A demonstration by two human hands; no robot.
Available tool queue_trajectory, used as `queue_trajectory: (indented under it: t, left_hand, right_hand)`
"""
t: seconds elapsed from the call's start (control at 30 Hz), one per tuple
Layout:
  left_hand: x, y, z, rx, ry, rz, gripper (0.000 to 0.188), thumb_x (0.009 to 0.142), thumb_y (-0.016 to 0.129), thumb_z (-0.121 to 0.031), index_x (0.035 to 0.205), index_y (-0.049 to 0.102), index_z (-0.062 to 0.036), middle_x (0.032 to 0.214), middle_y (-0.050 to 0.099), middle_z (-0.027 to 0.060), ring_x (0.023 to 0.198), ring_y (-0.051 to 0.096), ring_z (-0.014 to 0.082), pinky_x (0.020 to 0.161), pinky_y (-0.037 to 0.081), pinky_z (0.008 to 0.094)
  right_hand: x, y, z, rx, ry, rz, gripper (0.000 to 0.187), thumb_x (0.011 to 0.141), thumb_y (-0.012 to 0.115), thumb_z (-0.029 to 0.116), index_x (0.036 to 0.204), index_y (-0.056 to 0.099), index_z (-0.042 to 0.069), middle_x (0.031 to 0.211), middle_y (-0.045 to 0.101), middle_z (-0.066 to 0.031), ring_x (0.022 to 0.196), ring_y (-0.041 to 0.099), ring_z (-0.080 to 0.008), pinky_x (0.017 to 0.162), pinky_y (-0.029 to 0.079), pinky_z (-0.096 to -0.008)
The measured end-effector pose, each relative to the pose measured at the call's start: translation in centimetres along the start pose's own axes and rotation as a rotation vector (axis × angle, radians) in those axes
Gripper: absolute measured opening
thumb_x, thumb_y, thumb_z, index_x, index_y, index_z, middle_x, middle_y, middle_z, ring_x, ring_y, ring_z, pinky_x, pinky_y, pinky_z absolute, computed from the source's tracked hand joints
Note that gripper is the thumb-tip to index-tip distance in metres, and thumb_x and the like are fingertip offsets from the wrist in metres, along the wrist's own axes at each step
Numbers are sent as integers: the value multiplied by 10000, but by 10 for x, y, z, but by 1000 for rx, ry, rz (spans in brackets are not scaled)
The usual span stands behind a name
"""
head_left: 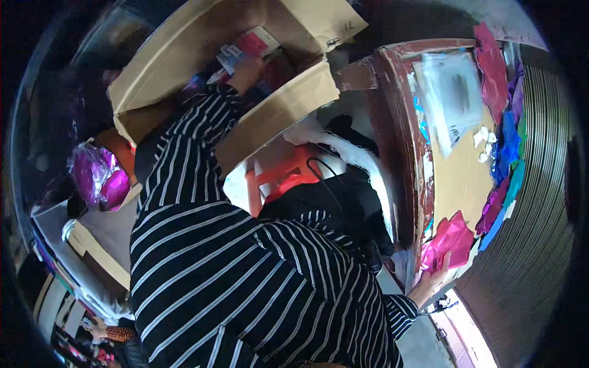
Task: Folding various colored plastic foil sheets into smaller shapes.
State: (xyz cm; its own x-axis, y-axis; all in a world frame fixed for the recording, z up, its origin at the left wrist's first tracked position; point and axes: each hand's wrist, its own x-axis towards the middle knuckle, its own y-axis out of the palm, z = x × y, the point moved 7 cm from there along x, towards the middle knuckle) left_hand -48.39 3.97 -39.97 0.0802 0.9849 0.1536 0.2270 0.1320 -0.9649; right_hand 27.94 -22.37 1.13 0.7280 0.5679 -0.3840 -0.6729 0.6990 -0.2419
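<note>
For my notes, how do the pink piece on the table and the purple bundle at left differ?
The pink piece lies spread on the table, while the purple bundle looks bulky and rounded. The right hand touches the pink piece; no hand touches the purple bundle. Both look shiny.

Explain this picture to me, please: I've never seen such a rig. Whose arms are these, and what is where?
There is no machine: these are a person's bare hands, seen from a fisheye camera on their head looking down, so straight edges bend. The striped sleeves are the wearer's. The left hand reaches into an open cardboard box, by a red-and-white packet; its grip is unclear. The right hand touches a shiny pink piece on the worktable. Also there: a clear plastic bag, white scraps and other coloured pieces, one blue.
</note>
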Motion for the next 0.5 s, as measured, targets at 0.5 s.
queue_trajectory:
  t: [0.5]
  left_hand:
    - [-17, 20, 31, -177, -163, 230, 381, 828, 731, -122, 1173, 635, 7, 1063, 685, 277, 829, 707, 454, 704, 584, 575]
  right_hand:
    - [-16, 17, 2, -45, -48, -27, 487, 939, 753, 293, 1295, 659, -26, 1189, 717, -126, 1002, 716, -237, 825, 616, -356]
